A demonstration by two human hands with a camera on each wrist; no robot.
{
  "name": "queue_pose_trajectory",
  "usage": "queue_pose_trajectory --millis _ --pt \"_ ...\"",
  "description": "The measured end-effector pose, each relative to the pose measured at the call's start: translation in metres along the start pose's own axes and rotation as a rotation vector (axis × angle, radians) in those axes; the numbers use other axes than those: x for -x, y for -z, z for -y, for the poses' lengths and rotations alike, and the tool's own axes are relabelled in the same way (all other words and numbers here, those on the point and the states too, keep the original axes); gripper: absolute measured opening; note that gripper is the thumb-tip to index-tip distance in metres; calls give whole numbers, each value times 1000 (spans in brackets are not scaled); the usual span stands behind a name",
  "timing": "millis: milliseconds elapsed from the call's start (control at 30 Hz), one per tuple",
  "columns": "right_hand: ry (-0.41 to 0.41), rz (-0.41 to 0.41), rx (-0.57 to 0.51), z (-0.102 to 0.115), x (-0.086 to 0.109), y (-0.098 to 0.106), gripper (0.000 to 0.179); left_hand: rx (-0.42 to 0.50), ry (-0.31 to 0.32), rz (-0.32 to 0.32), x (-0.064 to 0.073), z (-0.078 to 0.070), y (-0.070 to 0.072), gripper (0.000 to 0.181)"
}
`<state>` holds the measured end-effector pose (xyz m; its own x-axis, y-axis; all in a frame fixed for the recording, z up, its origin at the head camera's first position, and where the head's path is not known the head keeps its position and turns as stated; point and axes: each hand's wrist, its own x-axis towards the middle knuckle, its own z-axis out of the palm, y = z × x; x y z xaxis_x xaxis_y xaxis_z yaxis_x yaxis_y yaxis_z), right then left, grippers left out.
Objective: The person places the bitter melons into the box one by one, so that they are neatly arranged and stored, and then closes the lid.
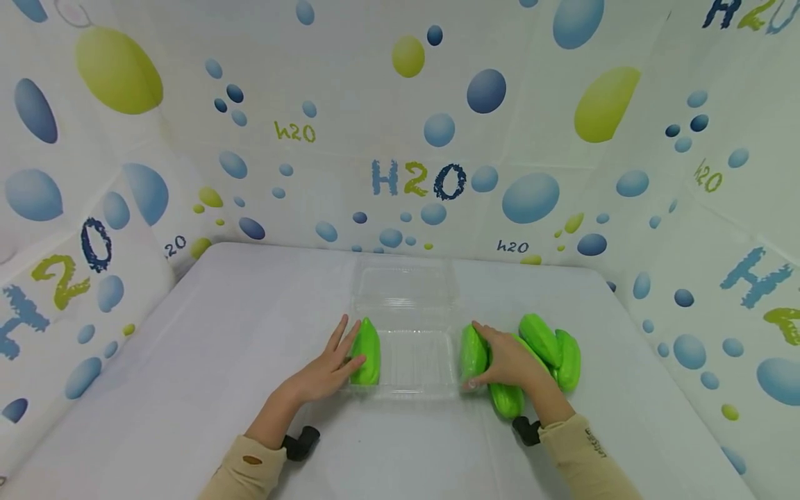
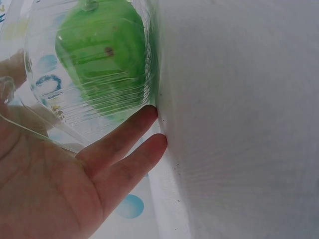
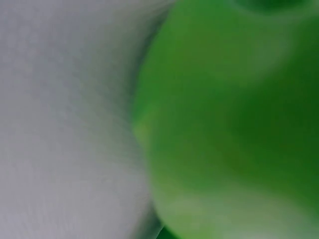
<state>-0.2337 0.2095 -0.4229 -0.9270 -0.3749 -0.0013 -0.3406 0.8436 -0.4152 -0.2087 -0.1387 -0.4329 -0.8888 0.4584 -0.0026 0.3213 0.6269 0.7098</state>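
Observation:
A clear plastic hinged container [image 1: 415,392] stands opened out, its lid lying toward the back. Inside its left end sits a bright green, elongated, vegetable-shaped piece [image 1: 369,354]. My left hand [image 1: 321,375] rests at the container's left side, with fingers spread and the thumb over the green piece. The left wrist view has two straight fingers [image 2: 132,164] along the outside of the ribbed wall. With thumb and fingers, my right hand [image 1: 509,357] grips another green piece [image 1: 473,351] right at the container's right side. Green fills most of the right wrist view, blurred.
Beside and partly under my right hand lie more green pieces: one toward the front [image 1: 507,403], others farther right [image 1: 567,361]. The white tabletop [image 1: 219,347] meets patterned sheeting [image 1: 350,173] at the back and sides. A black wrist mount [image 1: 301,443] sits under each forearm.

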Motion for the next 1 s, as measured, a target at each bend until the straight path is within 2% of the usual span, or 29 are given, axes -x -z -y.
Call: queue_pose_trajectory --millis 333,800,1000 --pt "-27 -2 -42 -1 3 4 123 12 7 -2 0 1 -1 66" --pt "12 -45 -76 -8 1 14 128 12 8 -3 2 -1 -1 66" --pt "5 -57 -99 -9 3 22 124 0 2 -5 1 0 0 66"
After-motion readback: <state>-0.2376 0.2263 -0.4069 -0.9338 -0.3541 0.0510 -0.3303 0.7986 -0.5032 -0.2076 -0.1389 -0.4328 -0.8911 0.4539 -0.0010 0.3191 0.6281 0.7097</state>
